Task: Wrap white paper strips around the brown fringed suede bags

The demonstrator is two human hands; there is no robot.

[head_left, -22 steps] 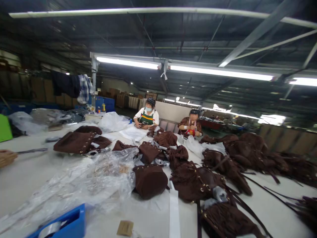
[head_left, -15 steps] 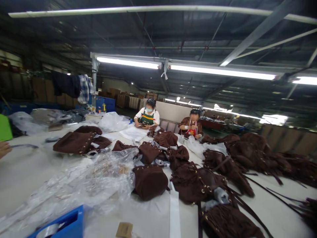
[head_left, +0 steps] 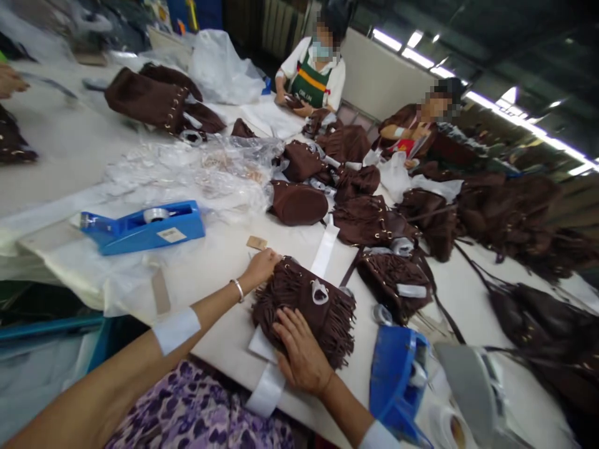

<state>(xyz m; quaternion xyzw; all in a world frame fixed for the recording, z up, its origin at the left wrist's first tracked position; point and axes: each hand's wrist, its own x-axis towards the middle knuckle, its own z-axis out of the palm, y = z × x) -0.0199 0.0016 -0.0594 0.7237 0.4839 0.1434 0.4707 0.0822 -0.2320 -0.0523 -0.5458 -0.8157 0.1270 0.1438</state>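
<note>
A brown fringed suede bag (head_left: 309,305) lies on the white table (head_left: 224,249) in front of me, on a white strip (head_left: 269,374). My left hand (head_left: 259,267) rests at the bag's upper left corner, fingers curled against the fringe. Flat on the bag's near edge lies my right hand (head_left: 302,355), fingers spread, pressing the suede. A white band is wrapped round each of my forearms.
A blue tape dispenser (head_left: 145,226) lies to the left, another blue dispenser (head_left: 397,380) at the right. Clear plastic bags (head_left: 210,171) and several brown bags (head_left: 379,221) cover the table. Two people (head_left: 313,75) sit at the far end; another person's hand (head_left: 9,80) shows far left.
The view has dropped from the hall and far table down to the near table edge. My two hands and the fringed bag, out of sight before, are now in view.
</note>
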